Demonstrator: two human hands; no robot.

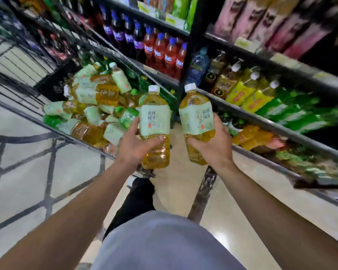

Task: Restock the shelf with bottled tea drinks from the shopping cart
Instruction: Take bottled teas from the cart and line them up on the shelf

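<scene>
I hold two tea bottles upright, each with amber liquid, a pale green label and a white cap. My left hand [136, 144] grips the left bottle [155, 121] around its lower half. My right hand [216, 145] grips the right bottle [196, 117] from below and behind. Both bottles hang over the floor between the shopping cart [53, 121] on the left and the shelf [265, 121] on the right. Several more of the same tea bottles [94, 94] lie piled in the cart.
The shelf rows hold red and purple soda bottles [164, 53], yellow-labelled drinks [248, 92] and green bottles [297, 112]. A black upright post [191, 45] divides the shelf bays. My leg in dark trousers [137, 199] stands on the tiled floor below.
</scene>
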